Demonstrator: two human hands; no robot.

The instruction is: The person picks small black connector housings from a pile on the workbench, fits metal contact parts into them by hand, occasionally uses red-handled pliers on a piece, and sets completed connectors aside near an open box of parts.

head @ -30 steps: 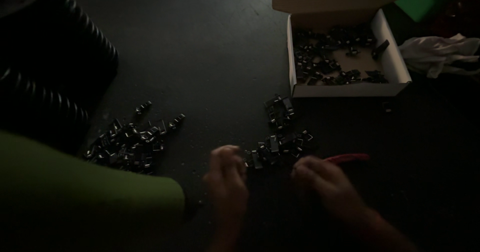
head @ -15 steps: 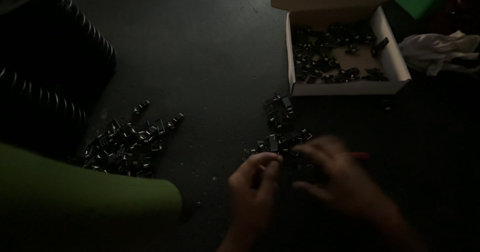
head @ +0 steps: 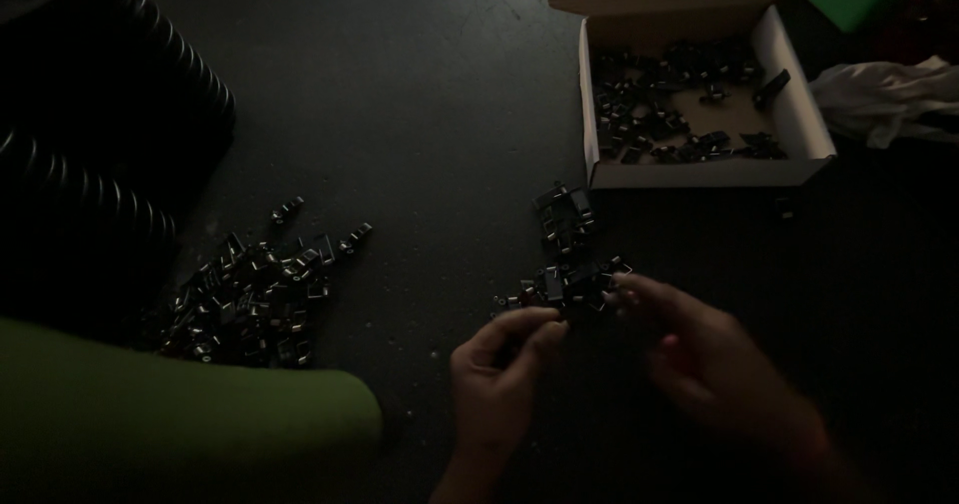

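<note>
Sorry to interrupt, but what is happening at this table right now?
A person is working in dim light at a dark table. Their left hand and right hand meet at a small pile of dark metal parts, fingertips pinching pieces. A larger pile lies to the left, and an open white box holding more parts sits beyond.

Small dark metal parts (head: 571, 264) lie clustered on the dark table.

We see a dark, matte tabletop (head: 420, 94). On it at eight o'clock lies a heap of small dark metal clips (head: 255, 294); near centre, a smaller scatter of the same clips (head: 569, 254); at one o'clock, an open white cardboard box (head: 799, 114); at two o'clock, a crumpled white cloth (head: 884, 94).
</note>
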